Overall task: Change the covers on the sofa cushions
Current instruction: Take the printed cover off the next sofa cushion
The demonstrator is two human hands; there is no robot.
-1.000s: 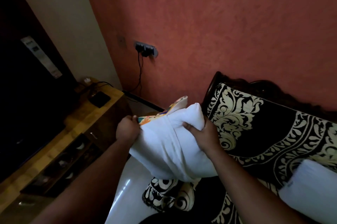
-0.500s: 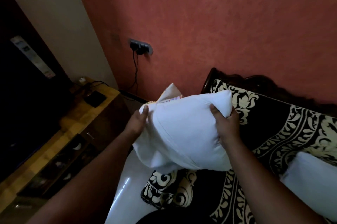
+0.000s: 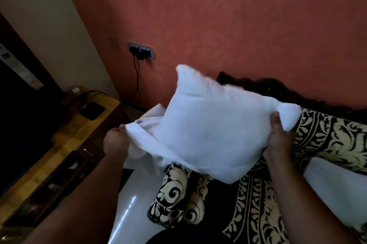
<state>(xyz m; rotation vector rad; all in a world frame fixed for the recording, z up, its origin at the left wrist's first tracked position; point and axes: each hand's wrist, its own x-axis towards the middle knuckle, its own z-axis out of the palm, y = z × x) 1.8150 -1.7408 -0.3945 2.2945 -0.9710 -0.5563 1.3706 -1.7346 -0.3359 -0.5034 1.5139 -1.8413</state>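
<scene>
I read this step as drawing the old cover off a cushion, and from my remote seat the big white cushion insert (image 3: pixel 208 132) dominates the view, held in the air above the black-and-cream patterned sofa (image 3: pixel 327 140). To do it well I would keep the right hand (image 3: pixel 278 140) clamped on the insert's right corner as the anchor, and pull the cover (image 3: pixel 143 136) away leftward in line with the cushion, so the opening does not catch on the far corner. The left hand (image 3: pixel 115 140) is closed on the bunched edge of that loose cloth at the insert's lower left. A second white cushion (image 3: pixel 337 184) lies on the seat to the right, cut off by the frame edge. A patterned cloth (image 3: pixel 178 200) hangs over the sofa's near edge below the insert; whether it is a cover or a throw I cannot tell. The cover shows only its pale side, the top corner of the insert is motion-blurred, and the left fingers are mostly buried in the fabric.
</scene>
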